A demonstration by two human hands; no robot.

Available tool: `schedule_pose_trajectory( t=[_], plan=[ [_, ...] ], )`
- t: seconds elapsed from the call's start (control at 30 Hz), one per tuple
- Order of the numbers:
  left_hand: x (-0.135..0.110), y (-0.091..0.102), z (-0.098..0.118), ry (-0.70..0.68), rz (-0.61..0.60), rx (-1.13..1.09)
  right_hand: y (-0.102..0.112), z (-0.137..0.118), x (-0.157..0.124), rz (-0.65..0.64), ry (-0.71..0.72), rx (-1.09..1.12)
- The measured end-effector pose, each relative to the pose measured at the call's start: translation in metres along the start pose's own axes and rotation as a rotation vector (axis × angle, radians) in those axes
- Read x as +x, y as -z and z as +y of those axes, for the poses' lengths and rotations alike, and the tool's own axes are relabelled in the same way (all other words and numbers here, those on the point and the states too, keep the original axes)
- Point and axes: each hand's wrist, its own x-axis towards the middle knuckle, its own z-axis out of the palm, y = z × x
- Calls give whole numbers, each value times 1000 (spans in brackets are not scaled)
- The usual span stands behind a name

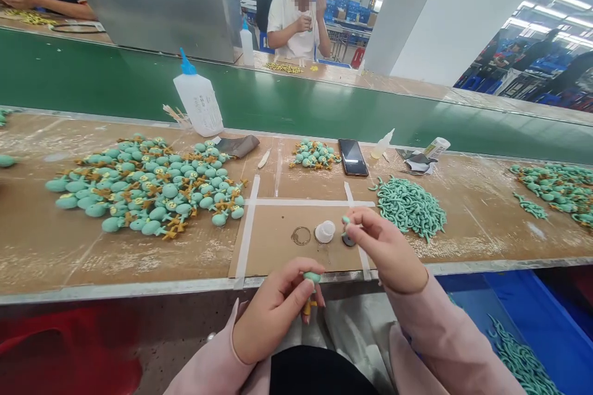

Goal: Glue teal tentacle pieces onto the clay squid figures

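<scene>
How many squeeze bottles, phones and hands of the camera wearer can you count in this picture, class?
Squeeze bottles: 3 (large, far, small)
Phone: 1
Wearer's hands: 2 (left hand, right hand)
Total: 6

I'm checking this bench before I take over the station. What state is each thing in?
Left hand: shut on a teal piece with a yellow part
Right hand: pinching a small teal piece
White squeeze bottle: upright, blue nozzle on
Smartphone: face up, screen dark
Small clear dropper bottle: lying tilted on the bench
Teal strips: heaped loose
Blue crate: holding more teal strips
</scene>
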Motion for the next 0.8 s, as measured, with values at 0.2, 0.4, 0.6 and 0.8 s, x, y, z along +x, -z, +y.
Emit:
schedule_pose_trajectory(
  t=[0.2,0.4,0.6,0.8],
  plan=[
    [-7,15,-10,14,-20,98,3,22,32,22,-179,-55],
    [-8,22,-9,60,28,77,-5,23,36,47,-208,-118],
    [-9,27,-12,49,34,11,-7,24,38,65,-187,-181],
    [-9,28,-12,53,37,-5,-6,25,41,48,-172,-212]
  ],
)
